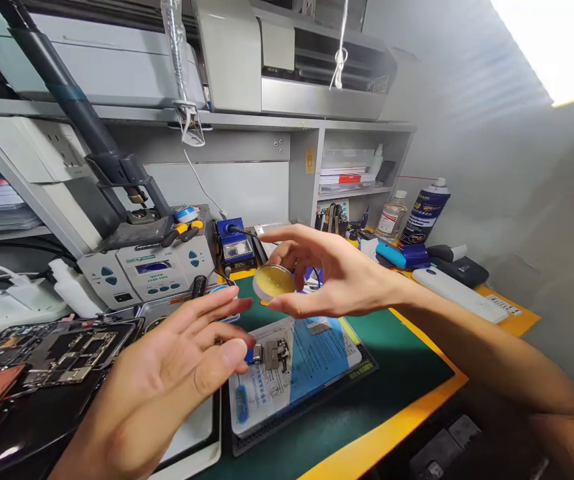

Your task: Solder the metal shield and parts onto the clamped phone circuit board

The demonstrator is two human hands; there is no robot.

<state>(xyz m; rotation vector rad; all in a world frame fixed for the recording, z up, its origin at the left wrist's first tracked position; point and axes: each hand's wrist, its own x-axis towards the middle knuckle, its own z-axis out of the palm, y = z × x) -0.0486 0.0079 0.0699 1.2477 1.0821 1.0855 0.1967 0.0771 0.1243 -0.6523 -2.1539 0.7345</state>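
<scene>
1. The round container (275,281), tilted, showed a yellow, lightly speckled face and a pale side wall, held up near the printed pad (324,369)'s far edge.
2. The right hand (334,273) pinched it there between thumb and fingers.
3. The left hand (169,373), fingers loosely spread, hovered at the pad's left.

Head-worn view, forward and downward

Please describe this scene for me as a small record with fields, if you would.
Right hand: holding a round container with yellowish contents
Left hand: open, nothing visible in its grasp
Work surface: blue-and-white pad above a green mat
On pad: small metal fixture
Back left: grey control unit
Back right: clear bottle, spray can
</scene>
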